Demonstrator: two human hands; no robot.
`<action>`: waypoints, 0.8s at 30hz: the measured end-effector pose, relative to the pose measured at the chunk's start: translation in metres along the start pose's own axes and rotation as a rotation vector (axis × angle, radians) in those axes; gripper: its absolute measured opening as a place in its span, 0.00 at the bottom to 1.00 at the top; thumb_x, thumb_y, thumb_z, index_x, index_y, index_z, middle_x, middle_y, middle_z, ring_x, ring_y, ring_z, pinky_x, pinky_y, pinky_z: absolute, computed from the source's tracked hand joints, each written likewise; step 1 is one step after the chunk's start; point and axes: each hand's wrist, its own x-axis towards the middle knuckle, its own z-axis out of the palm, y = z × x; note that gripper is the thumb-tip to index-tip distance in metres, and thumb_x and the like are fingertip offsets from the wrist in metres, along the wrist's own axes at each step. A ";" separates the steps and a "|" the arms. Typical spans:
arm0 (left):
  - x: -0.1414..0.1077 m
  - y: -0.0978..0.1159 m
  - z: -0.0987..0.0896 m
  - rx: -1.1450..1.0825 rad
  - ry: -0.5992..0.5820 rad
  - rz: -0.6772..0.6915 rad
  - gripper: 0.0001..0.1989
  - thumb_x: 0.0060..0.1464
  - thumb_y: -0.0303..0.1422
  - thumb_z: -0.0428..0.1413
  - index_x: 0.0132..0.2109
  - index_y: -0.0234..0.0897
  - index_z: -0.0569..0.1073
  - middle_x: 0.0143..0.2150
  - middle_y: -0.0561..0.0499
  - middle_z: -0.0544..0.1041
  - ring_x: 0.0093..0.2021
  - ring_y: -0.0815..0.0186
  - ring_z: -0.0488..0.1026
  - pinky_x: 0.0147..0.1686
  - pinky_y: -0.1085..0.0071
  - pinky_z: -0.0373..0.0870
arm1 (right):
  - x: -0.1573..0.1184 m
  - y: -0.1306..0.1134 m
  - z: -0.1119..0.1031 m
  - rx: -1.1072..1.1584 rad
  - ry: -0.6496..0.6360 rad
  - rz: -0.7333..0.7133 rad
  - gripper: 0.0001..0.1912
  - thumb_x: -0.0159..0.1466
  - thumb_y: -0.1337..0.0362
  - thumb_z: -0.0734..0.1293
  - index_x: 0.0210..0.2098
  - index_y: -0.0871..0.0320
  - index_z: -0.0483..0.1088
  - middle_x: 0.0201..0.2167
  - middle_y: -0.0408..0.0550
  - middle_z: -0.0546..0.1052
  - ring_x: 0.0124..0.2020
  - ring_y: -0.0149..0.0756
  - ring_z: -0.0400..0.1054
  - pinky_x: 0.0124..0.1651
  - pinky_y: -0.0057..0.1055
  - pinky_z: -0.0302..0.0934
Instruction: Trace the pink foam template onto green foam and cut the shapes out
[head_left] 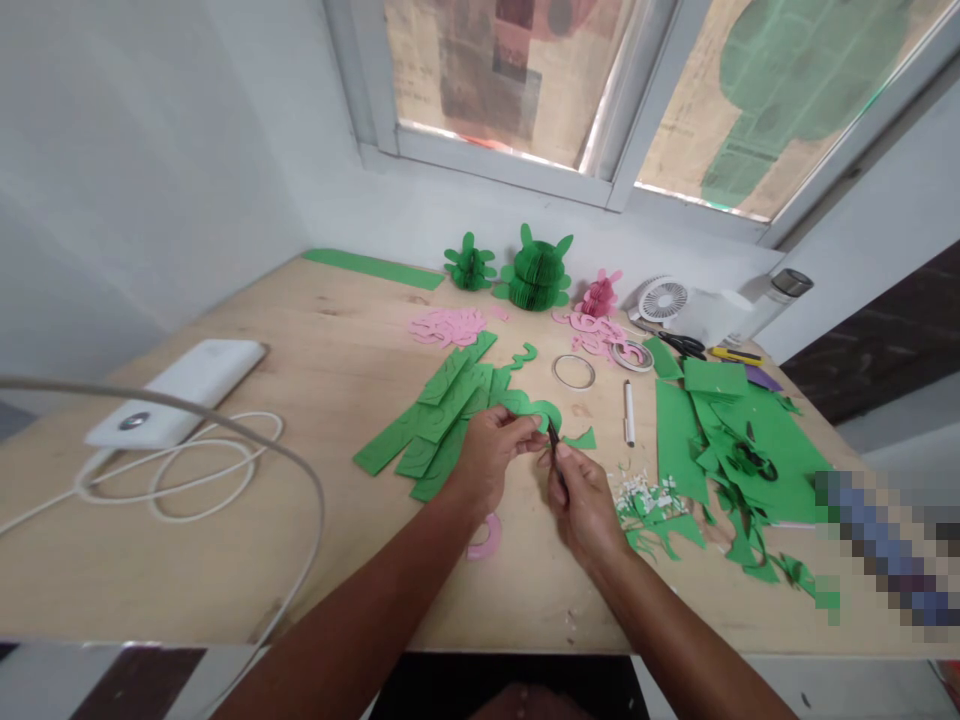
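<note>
The left hand [491,447] pinches a curvy green piece [551,411] between thumb and finger, and the right hand [581,490] is closed around the black scissors [553,438]. The green piece is just past the left fingertips, on the far side of both hands. Its long way looks to go from left to right. The scissors point away from the body and lean a bit to the left, with their tip at the right end of the piece. The left hand is nearer to it. I cannot tell if the blades are apart.

Near the left wrist, on the body side, lies a pink curved bit [486,538]. Left of the grip is a pile of green strips [431,440]. Right of it are tiny white and green scraps [651,497], with a white marker [629,410] a little past them. Farther out are a thin ring [574,388], then a pink pile [448,326]. Farthest off, by the wall, sits a big green paper figure [536,275].
</note>
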 end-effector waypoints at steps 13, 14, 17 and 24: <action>0.002 0.003 -0.002 0.093 -0.043 0.012 0.07 0.35 0.32 0.64 0.23 0.32 0.76 0.23 0.52 0.76 0.24 0.69 0.72 0.31 0.71 0.73 | -0.001 -0.001 0.000 -0.007 -0.009 -0.004 0.25 0.55 0.41 0.70 0.27 0.59 0.70 0.10 0.31 0.56 0.13 0.22 0.43 0.17 0.25 0.34; 0.002 0.003 -0.002 0.094 -0.044 0.008 0.07 0.35 0.32 0.64 0.23 0.32 0.76 0.23 0.52 0.76 0.24 0.69 0.72 0.31 0.71 0.73 | 0.000 -0.001 0.000 -0.004 -0.009 -0.003 0.25 0.55 0.41 0.70 0.27 0.59 0.70 0.10 0.31 0.56 0.13 0.22 0.43 0.17 0.25 0.35; 0.002 0.003 -0.003 0.094 -0.044 -0.001 0.08 0.35 0.32 0.64 0.24 0.32 0.76 0.24 0.51 0.77 0.25 0.68 0.73 0.32 0.71 0.73 | 0.000 0.000 -0.001 0.002 -0.012 0.000 0.25 0.54 0.41 0.71 0.27 0.60 0.70 0.10 0.31 0.57 0.13 0.22 0.43 0.17 0.25 0.35; 0.003 0.003 -0.002 0.077 -0.044 -0.009 0.07 0.34 0.31 0.64 0.24 0.33 0.76 0.24 0.52 0.76 0.24 0.70 0.71 0.32 0.71 0.73 | 0.001 0.001 -0.001 0.001 -0.020 0.004 0.25 0.55 0.42 0.70 0.27 0.59 0.70 0.10 0.31 0.56 0.12 0.22 0.42 0.17 0.26 0.34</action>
